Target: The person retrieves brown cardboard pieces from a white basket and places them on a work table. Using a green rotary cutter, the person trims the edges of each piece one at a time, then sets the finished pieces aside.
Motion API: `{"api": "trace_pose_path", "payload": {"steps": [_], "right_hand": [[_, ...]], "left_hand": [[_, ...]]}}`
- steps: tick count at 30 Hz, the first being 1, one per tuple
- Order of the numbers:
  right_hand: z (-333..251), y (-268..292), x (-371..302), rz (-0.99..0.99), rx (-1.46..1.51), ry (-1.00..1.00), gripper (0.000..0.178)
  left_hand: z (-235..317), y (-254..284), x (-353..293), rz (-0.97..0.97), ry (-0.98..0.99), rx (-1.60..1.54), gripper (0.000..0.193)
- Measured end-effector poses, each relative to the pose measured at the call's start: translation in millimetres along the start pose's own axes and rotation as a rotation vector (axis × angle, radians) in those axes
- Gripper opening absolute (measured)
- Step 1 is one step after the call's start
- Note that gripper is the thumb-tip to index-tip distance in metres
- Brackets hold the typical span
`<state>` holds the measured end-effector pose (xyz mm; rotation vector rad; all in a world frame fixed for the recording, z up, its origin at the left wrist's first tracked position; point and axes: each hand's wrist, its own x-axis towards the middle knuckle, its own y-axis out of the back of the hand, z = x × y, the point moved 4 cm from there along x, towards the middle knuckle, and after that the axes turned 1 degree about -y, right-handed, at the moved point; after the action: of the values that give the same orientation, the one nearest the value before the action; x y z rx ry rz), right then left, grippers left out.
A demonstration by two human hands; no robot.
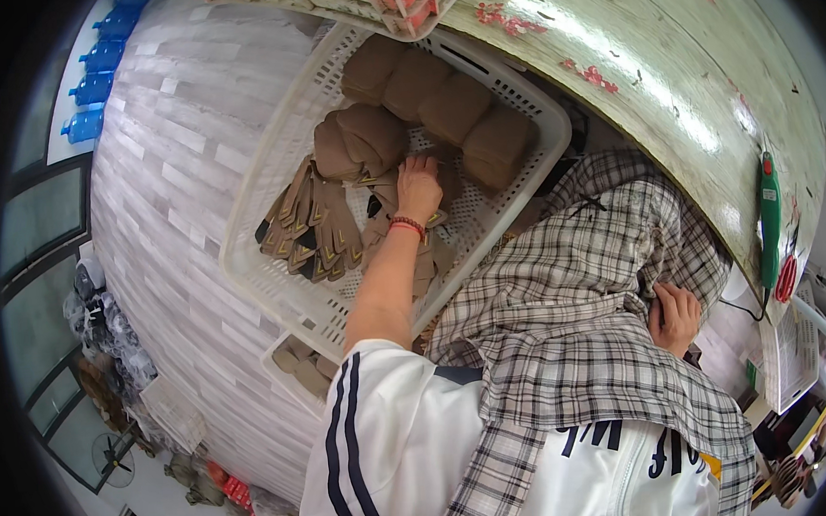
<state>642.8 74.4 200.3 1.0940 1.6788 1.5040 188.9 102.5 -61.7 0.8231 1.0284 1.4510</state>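
My left hand [420, 188], with a beaded bracelet at the wrist, reaches down into a white plastic basket [269, 177]. Its fingers are closed on a brown fabric piece, partly hidden under the hand. Beside it in the basket lies a fanned pile of flat brown fabric pieces [311, 228] with yellow V-shaped marks and black parts. Rounded brown fabric bundles [421, 82] line the basket's far and right sides, and another bundle [360, 141] sits just left of the hand. On the plaid cloth [563, 278] over my lap rests my right hand [675, 319], fingers apart and holding nothing.
A worktable [645, 59] curves along the right, bearing a green-handled tool [769, 221] with a cord and red-handled scissors [786, 279]. Another crate [409, 6] overhangs the basket's far end. A smaller box [299, 369] of brown pieces stands nearer. Blue water jugs [93, 88] line the far left.
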Motion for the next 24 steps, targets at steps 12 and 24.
{"api": "trace_pose_path", "payload": {"steps": [12, 24], "right_hand": [[-0.3, -1.2, -0.2, -0.010, 0.011, -0.034, 0.032], [-0.5, 1.8, 6.0, 0.002, 0.021, -0.019, 0.029]], "left_hand": [[24.9, 29.7, -32.4, -0.423, -0.040, 0.186, 0.036], [-17.0, -20.3, -11.2, -0.067, 0.752, 0.163, 0.061]]}}
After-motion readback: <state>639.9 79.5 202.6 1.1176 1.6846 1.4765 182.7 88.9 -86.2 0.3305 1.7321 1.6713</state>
